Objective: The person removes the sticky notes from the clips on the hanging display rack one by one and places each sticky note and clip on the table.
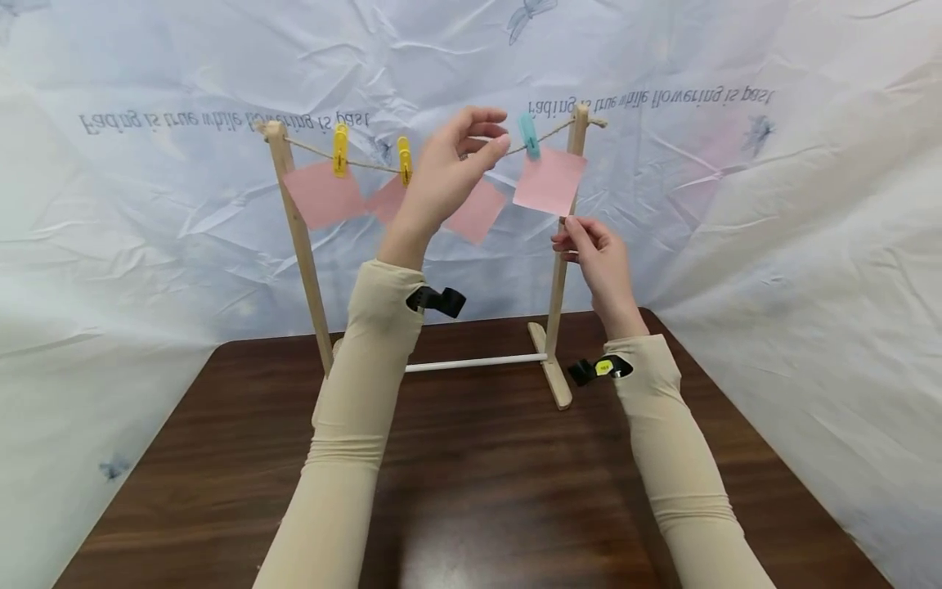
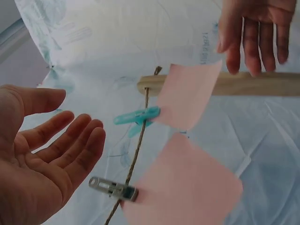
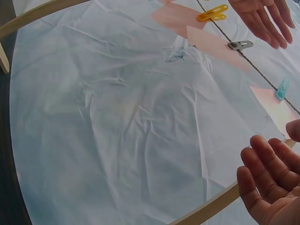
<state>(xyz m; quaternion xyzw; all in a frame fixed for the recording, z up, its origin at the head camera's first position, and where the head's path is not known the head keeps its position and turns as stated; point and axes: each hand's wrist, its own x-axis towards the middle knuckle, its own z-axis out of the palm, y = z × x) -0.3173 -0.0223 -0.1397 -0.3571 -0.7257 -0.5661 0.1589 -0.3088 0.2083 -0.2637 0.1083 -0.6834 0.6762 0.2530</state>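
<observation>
A pink paper square (image 1: 550, 182) hangs from the rope by a light blue clothespin (image 1: 528, 136) near the right post. My right hand (image 1: 598, 255) is at its lower corner; in the left wrist view its fingers hang loosely, not curled round the paper. Whether the thumb touches the corner I cannot tell. My left hand (image 1: 452, 168) is raised beside the rope (image 2: 137, 149), fingers relaxed and holding nothing. Between it and the rope's middle a grey metal-looking clothespin (image 2: 114, 188) grips another pink paper square (image 2: 187, 187), partly hidden by the left hand in the head view.
Two yellow clothespins (image 1: 340, 150) hold further pink squares (image 1: 324, 195) on the left. The rope spans two wooden posts (image 1: 302, 245), joined low down by a white bar (image 1: 478, 362). The rack stands on a dark wooden table (image 1: 471, 474) before a wrinkled printed sheet (image 1: 221, 49).
</observation>
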